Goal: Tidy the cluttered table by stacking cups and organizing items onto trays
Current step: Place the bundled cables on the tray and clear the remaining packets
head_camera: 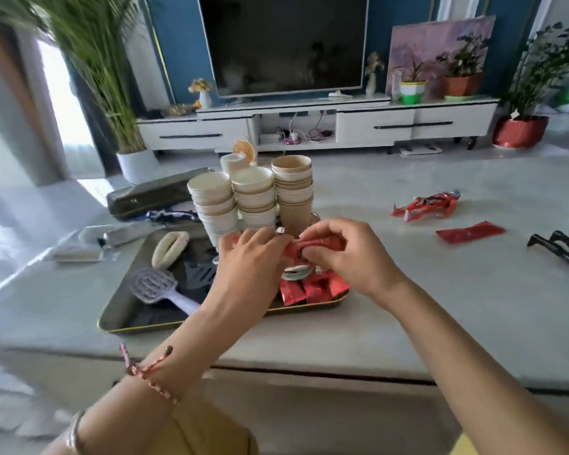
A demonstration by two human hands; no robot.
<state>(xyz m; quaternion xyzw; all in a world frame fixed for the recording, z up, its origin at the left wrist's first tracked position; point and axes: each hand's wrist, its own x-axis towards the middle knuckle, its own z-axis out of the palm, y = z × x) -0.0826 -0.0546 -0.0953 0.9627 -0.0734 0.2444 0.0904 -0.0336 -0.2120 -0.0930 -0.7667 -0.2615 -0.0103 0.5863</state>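
fingers (266,239) of left hand (248,257) and right hand (342,254) pinch a red packet (319,242); lay it flat at the tray's (125,323) five o'clock.

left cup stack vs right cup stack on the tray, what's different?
Colour: the left cup stack is white, the right cup stack is brown.
Height: the right cup stack rises higher than the left cup stack.
Shared: both stand upright, open ends up, at the far end of the tray. Their feet are partly hidden by the left hand and right hand, which hold a red packet in front.
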